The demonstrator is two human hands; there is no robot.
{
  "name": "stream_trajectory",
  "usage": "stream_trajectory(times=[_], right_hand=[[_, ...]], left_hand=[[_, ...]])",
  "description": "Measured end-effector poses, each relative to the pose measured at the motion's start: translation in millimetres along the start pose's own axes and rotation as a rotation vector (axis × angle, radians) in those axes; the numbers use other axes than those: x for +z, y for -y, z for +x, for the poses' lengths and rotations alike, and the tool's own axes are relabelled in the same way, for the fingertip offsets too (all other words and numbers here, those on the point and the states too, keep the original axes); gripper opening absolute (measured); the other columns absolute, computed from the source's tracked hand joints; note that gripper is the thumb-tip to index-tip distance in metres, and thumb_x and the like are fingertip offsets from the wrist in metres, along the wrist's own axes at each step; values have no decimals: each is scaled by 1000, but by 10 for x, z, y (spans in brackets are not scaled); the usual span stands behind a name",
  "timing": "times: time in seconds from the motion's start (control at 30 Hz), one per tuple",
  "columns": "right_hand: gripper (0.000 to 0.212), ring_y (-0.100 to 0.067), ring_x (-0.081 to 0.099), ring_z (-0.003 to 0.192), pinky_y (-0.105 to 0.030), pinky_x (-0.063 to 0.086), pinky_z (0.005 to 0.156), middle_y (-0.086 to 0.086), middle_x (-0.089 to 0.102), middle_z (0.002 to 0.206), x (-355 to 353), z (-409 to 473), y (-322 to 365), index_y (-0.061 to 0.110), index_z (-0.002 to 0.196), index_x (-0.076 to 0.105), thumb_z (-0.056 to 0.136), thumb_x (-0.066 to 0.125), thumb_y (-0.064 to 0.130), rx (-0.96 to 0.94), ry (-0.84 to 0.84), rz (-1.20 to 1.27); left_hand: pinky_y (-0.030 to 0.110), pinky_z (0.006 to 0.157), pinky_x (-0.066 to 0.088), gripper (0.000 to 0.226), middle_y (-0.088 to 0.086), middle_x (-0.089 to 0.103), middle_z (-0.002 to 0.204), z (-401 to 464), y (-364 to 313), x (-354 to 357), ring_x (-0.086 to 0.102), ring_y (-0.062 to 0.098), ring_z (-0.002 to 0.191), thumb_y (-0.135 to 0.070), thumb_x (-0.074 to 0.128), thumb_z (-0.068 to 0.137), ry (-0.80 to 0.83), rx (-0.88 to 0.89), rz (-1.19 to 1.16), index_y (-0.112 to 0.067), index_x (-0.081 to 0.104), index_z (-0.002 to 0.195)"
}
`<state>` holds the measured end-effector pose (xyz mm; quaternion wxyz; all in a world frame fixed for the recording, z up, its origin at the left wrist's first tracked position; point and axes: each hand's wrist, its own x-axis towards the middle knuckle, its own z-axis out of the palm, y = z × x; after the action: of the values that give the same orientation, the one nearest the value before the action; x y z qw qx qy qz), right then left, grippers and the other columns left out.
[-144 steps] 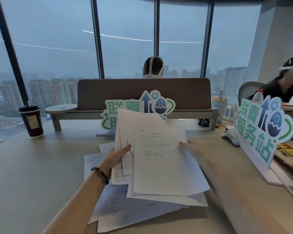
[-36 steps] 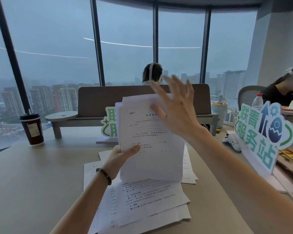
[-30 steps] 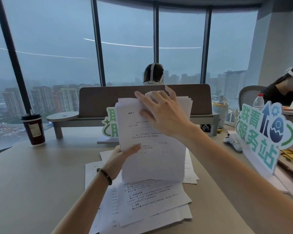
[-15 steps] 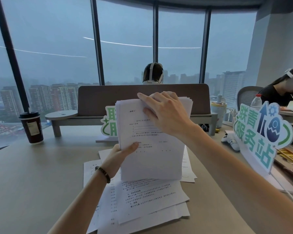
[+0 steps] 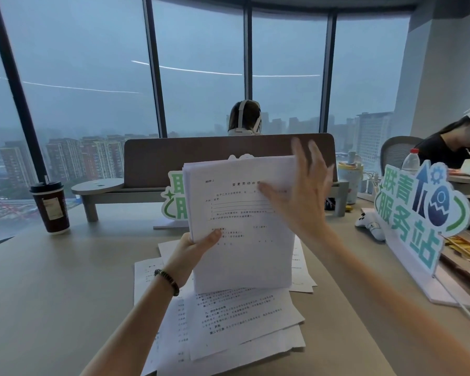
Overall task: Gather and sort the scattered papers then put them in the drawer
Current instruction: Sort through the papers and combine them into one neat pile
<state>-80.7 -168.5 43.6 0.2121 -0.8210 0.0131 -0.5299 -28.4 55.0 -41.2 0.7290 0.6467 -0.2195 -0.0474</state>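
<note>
My left hand [image 5: 194, 248] grips the lower left edge of a stack of white printed papers [image 5: 239, 240], which stands upright with its bottom edge on the loose sheets below. My right hand [image 5: 301, 202] hovers in front of the stack's upper right corner, fingers spread and blurred, holding nothing. Several more printed sheets [image 5: 236, 327] lie overlapping and askew on the beige desk [image 5: 52, 299] under and in front of the stack. No drawer is in view.
A dark paper coffee cup [image 5: 50, 207] stands at the far left. A green-and-white cut-out sign [image 5: 418, 213] stands at the right, another [image 5: 174, 199] behind the stack. A brown desk divider [image 5: 174, 156] closes the back. Two people sit beyond and at right.
My right hand has let go of the stack's top edge and lifted off to the right, fingers now spread. My left hand still holds the stack upright in the same place.
</note>
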Motion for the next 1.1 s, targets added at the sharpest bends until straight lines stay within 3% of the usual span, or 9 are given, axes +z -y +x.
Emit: stream_trajectory(times=[0.1,0.13,0.23,0.4,0.6,0.77,0.9,1.0,1.1], right_hand=[[103,-10,54,119,-43,44,104,6,45,144,99,-397,-222,33,155,3,82,76,40,556,308,845],[97,-11,63,110,-43,52,95,4,54,138,176,-536,-316,34,153,7,84,74,40,659,384,955],[62,-14,69,104,-42,58,88,3,64,128,431,-835,-479,30,139,40,87,69,47,668,466,873],[40,-13,68,98,-33,59,78,5,64,118,453,-772,-352,21,126,44,95,60,40,608,403,851],[35,-16,69,95,-39,61,77,3,62,114,500,-977,-419,12,114,35,96,61,27,635,462,761],[28,-6,63,84,-24,54,66,11,58,103,508,-901,-367,16,114,35,98,58,18,568,484,628],[33,-18,65,89,-30,55,70,7,60,105,501,-805,-343,20,118,42,94,64,23,544,557,552],[33,-19,65,93,-28,56,73,7,62,107,528,-811,-390,20,121,50,95,63,33,559,669,513],[35,-22,62,106,-28,46,75,0,64,114,583,-885,-532,17,116,60,100,48,45,468,696,234]], left_hand=[[46,90,56,19,6,74,111,7,14,14,70,26,103,-19,64,91,-20,-6,-14,-19,71,109],[45,89,56,20,6,74,111,11,18,22,70,26,103,-20,64,91,-28,-9,-21,-18,71,109],[43,86,57,19,4,75,108,23,19,50,70,27,103,-23,65,91,-63,-36,-40,-19,71,108],[40,85,58,27,1,75,110,56,-36,74,71,20,101,-28,67,89,-106,22,-45,-21,69,115],[44,87,58,24,3,76,107,77,122,-4,72,23,100,-26,68,90,-124,-22,39,-16,72,111],[38,79,61,20,-1,76,98,141,108,-38,73,20,92,-28,63,93,-141,0,268,-16,71,106],[41,78,61,30,3,74,100,217,97,-126,72,19,87,-32,61,93,-165,-7,458,-11,70,113],[35,74,60,28,7,74,102,209,151,-268,71,22,86,-31,62,93,-180,-174,384,-10,68,110],[37,71,61,33,13,73,109,153,225,-458,72,29,92,-29,62,93,-131,-325,235,-5,66,115]])
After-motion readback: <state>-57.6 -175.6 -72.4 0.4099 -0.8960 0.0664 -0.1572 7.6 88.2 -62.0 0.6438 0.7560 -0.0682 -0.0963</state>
